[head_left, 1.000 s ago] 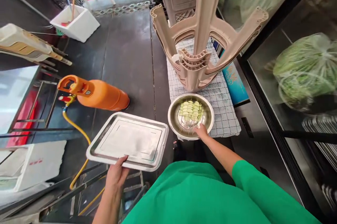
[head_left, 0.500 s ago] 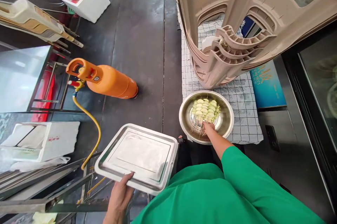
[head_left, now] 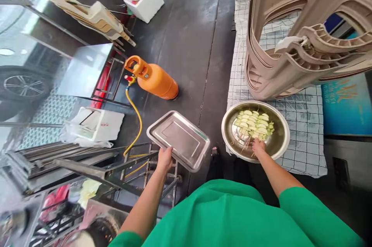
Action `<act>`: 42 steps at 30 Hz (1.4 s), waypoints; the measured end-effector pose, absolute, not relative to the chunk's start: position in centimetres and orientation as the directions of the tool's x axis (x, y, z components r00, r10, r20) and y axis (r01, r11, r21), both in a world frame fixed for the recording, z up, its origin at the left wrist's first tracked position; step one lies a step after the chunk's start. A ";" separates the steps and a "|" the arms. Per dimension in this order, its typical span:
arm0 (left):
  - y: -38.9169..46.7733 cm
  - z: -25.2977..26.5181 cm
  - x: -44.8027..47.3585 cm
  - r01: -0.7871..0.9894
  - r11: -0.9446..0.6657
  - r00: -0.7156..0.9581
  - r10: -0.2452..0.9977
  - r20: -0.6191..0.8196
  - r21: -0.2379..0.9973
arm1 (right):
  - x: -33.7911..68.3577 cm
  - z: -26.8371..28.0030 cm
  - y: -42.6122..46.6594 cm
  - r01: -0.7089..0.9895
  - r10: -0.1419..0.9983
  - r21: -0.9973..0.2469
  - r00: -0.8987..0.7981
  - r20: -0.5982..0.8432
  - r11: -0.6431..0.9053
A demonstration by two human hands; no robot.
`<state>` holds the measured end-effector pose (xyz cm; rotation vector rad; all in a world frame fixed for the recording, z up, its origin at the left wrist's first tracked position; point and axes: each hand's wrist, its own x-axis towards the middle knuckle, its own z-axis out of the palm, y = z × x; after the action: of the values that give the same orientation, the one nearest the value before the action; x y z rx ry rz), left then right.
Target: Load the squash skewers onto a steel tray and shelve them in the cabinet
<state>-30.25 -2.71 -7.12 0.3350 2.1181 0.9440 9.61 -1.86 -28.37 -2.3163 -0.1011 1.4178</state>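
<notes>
Where stacked seats point(head_left: 267, 82) crowd the bowl point(head_left: 278, 132), the right grip point(head_left: 258, 147) clasps skewers point(head_left: 250, 124), the left grip point(head_left: 165, 158) a tray point(head_left: 182, 138).

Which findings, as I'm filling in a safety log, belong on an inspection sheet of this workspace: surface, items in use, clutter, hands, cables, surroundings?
Surface: checked cloth beneath the basin and stacked, upturned stools.
Items in use: skewers of pale green slices lie in the basin; metal tray held away from it, nothing seen on it.
Clutter: orange gas cylinder and white foam box to the left.
Hands: left hand grips the tray's edge; right hand is at the skewers, grip unclear.
Cables: nothing seen; a yellow hose runs from the cylinder toward a metal frame.
Surroundings: dark floor; vehicle wheel at far left.
</notes>
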 end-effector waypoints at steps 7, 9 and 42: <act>1.7 -6.0 -35.1 0.752 0.569 -0.554 0.819 -0.150 0.333 | 11.9 -26.1 -4.1 0.222 0.365 -0.290 0.599 -0.713 -0.931; 2.1 -6.4 -35.6 0.717 0.536 -0.516 0.838 -0.177 0.447 | 12.7 -24.6 -4.9 0.305 0.429 -0.303 0.587 -0.686 -0.903; 2.4 -5.1 -20.4 -0.229 0.749 0.234 0.662 -0.712 0.622 | 10.0 1.5 0.3 0.763 0.601 -0.629 -0.574 -0.555 0.149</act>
<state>-20.41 2.39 -5.08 0.4327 1.1862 0.6383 9.99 0.34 1.50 -1.5075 -2.5049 1.5613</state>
